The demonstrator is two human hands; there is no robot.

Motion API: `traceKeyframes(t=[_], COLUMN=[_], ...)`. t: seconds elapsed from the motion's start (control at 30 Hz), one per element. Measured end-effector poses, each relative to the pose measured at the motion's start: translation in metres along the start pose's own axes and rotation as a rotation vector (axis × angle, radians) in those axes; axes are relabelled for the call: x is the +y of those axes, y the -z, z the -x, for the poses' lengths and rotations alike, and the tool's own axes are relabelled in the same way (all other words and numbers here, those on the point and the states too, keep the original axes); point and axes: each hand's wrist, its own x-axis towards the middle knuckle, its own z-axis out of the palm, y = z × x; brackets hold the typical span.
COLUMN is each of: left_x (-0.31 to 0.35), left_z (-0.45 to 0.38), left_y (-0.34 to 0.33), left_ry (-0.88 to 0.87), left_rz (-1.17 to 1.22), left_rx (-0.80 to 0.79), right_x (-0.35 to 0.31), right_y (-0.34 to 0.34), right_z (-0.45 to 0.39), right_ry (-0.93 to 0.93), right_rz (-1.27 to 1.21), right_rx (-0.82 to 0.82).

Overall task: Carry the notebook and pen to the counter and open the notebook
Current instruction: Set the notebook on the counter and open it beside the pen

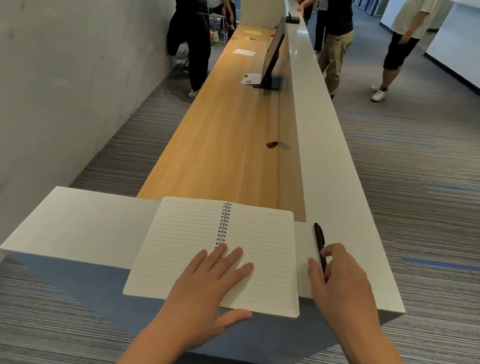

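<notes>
With the spiral notebook [216,253] lying open on the white counter [80,224], the task looks essentially finished. Left hand [209,291] rests flat, fingers spread, on its lined pages. At three o'clock of it, right hand [338,281] pinches the black pen [319,243], not yet released.

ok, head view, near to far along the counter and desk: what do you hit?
left hand → notebook, open → small dark object → monitor → white sheet → yellow paper
</notes>
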Motion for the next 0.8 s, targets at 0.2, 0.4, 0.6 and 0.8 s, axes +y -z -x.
traceKeyframes(t=[0.2,0.4,0.6,0.8], left_x=[-0.005,-0.02,-0.018,-0.017], left_z=[0.002,0.004,0.005,0.004], left_y=[-0.001,-0.001,-0.004,-0.003], left_ry=[0.024,0.03,0.042,0.035], left_rz=[0.065,0.095,0.112,0.141], left_rx=[0.019,0.014,0.01,0.023], right_x=[-0.018,-0.023,-0.006,-0.005], right_y=[-0.017,-0.028,-0.009,-0.015], right_z=[0.034,0.031,0.001,-0.016], right_ry=[0.047,0.026,-0.005,-0.124], right_rz=[-0.094,-0.126,0.078,0.157], right_rx=[-0.168,-0.225,0.049,-0.104])
